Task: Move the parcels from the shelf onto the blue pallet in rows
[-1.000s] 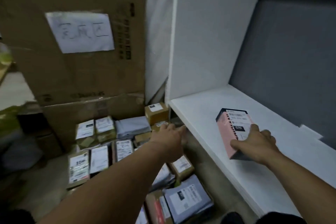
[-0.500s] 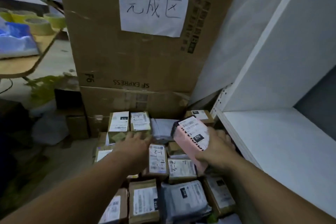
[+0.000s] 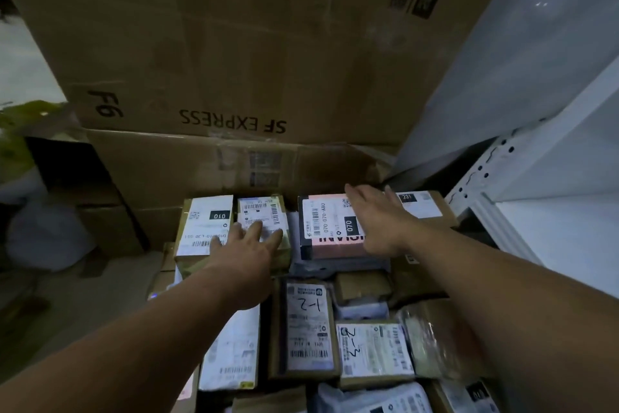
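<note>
The pink parcel with a white label marked 070 lies flat in the back row of parcels, on top of grey bags. My right hand rests on its right part with fingers straight and spread. My left hand lies with straight fingers on a small brown box with a barcode label, beside the box marked 010. Several labelled boxes and bags lie in rows nearer to me, among them one marked 2-1 and one marked 2-3. The pallet under them is hidden.
A big brown SF EXPRESS carton stands right behind the back row. The white shelf with its perforated upright is at the right. A brown box marked 231 sits beside the pink parcel. Floor and dark bags are at the left.
My right hand carried the pink parcel from the shelf to the back row, laid it flat and opened on it. My left hand moved forward onto the small brown box.
</note>
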